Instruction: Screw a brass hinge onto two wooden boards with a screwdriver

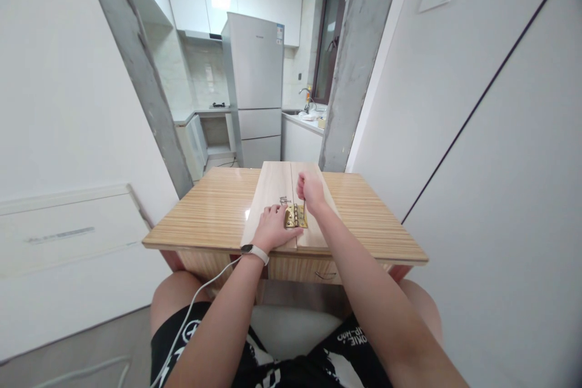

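Observation:
A brass-coloured hinge point(296, 216) lies unfolded across the seam between two pale wooden boards point(273, 179), which lie side by side. My left hand point(273, 227) rests on the left board, its thumb along the hinge's near edge and its fingertips at the far left corner, holding the hinge down. Above the hinge's right leaf, my right hand point(310, 190) is closed in a fist around a screwdriver. Only its thin dark shaft point(304, 207) shows, upright, reaching down to the right leaf; the handle is hidden in the fist. Several small screws point(284, 200) lie just beyond my left fingertips.
The boards lie on a striped wooden table point(373, 218) with a drawer handle point(325, 275) at its front. A white cable point(200, 291) runs from my left wrist past my leg. Behind stand a grey fridge point(257, 66) and a sink counter point(302, 136). White walls flank both sides.

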A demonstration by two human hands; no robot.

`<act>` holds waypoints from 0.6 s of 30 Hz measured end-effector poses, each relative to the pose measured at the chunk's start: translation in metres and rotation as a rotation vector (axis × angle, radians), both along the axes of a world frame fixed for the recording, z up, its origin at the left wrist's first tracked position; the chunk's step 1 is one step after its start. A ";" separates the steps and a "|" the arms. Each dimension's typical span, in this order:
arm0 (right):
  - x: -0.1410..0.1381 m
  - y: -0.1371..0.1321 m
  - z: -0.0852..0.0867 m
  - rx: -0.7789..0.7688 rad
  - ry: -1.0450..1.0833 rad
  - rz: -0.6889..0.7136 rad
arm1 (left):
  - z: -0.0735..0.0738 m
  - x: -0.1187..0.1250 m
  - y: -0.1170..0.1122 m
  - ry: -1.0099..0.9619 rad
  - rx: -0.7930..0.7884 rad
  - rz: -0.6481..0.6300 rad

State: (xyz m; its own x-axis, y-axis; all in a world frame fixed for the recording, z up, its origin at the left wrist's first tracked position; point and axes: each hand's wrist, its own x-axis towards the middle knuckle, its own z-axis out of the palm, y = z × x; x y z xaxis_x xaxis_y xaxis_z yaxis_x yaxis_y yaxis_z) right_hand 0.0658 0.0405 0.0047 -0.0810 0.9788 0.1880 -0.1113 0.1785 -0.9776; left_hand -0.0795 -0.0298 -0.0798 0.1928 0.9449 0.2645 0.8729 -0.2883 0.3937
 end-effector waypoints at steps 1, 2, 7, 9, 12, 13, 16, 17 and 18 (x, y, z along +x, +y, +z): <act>0.002 0.000 0.001 -0.012 -0.006 0.112 | 0.000 0.000 0.000 0.000 -0.002 0.002; 0.004 0.000 0.002 -0.007 -0.019 0.206 | 0.000 0.000 0.000 0.000 -0.002 0.003; 0.000 -0.007 -0.003 0.154 -0.075 0.081 | 0.001 0.000 -0.001 -0.005 -0.002 -0.003; -0.006 -0.009 -0.008 0.201 -0.085 -0.159 | 0.001 0.000 0.000 -0.008 -0.006 -0.007; -0.015 -0.011 -0.015 0.218 -0.063 -0.463 | 0.000 0.000 0.000 -0.010 -0.013 -0.006; -0.016 -0.011 -0.016 0.215 -0.046 -0.532 | 0.000 0.000 0.000 -0.011 -0.013 -0.005; -0.016 -0.013 -0.017 0.220 0.003 -0.658 | 0.000 0.000 0.000 -0.015 -0.009 -0.006; -0.015 -0.013 -0.017 0.220 0.015 -0.673 | -0.001 0.000 0.000 -0.016 -0.007 -0.007; -0.012 -0.013 -0.015 0.214 0.024 -0.664 | -0.001 0.000 0.000 -0.017 -0.005 -0.008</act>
